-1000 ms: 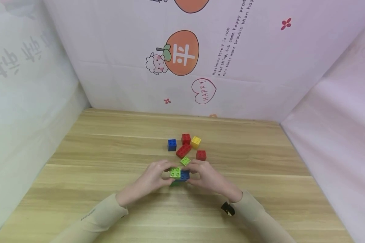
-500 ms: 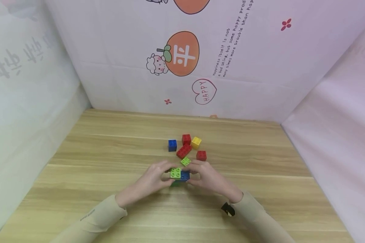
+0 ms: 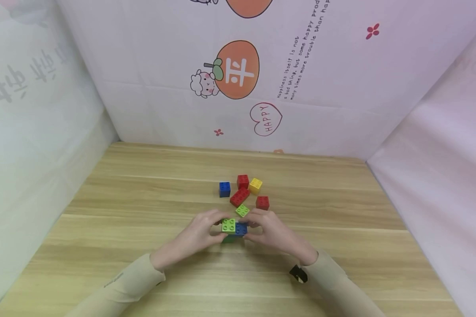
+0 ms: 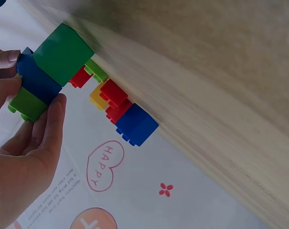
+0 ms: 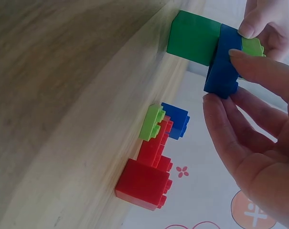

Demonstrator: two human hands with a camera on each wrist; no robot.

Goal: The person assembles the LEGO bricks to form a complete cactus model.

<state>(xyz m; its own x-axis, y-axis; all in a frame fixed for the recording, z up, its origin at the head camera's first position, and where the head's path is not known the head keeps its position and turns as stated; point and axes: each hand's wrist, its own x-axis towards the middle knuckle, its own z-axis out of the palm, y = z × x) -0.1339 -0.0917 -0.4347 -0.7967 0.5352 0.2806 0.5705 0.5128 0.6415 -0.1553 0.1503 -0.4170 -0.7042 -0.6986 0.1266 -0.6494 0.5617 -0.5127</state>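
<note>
A small stack of toy building bricks stands on the wooden table between both hands. At its base is a dark green brick (image 5: 194, 38). Across that lies a longer blue brick (image 5: 224, 59), its right end overhanging the green one. A light green brick (image 3: 228, 225) sits on the blue brick's left end, studs up. My left hand (image 3: 200, 229) holds the stack at its left side, thumb in front and fingers behind, by the light green and blue bricks. My right hand (image 3: 267, 229) pinches the blue brick's right end between thumb and fingers.
Just behind the stack lie loose bricks: a thin light green one (image 3: 242, 210), a long red one (image 3: 239, 197), two red ones (image 3: 243, 181) (image 3: 262, 202), a yellow one (image 3: 255, 186) and a blue one (image 3: 224, 189). Printed white cloth (image 3: 162, 105) surrounds the table's back and sides.
</note>
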